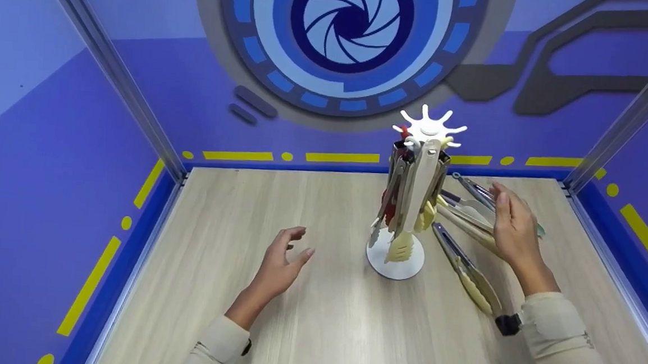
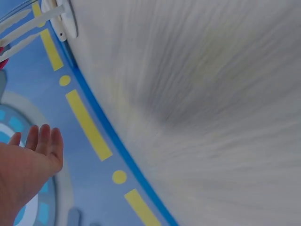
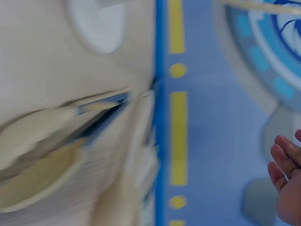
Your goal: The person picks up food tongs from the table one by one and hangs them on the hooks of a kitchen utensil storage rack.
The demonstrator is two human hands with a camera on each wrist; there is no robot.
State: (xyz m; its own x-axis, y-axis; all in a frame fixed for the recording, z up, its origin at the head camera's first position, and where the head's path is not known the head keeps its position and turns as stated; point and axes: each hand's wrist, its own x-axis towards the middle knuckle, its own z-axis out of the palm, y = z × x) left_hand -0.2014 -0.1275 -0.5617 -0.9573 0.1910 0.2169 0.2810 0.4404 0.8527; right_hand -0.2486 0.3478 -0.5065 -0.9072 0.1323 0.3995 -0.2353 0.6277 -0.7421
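Pale wood-look bench [image 1: 215, 215] with blue walls [image 1: 156, 70] round it, and your white stand [image 1: 429, 131] is upright right of centre, utensils [image 1: 421, 182] hanging off its spokes. Loose tongs [image 1: 469, 266] lie just right of its base, and your right hand [image 1: 515, 230] is near them, fingers relaxed, gripping nothing, while your left hand [image 1: 279, 266] is empty too, left of the stand, thumb apart from the fingers.

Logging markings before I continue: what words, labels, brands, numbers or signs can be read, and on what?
None can be read.
Back wall: pictures only, including a round emblem and yellow bars.
Tongs, white stand: no legible lettering; fine stamps would be too small to read.
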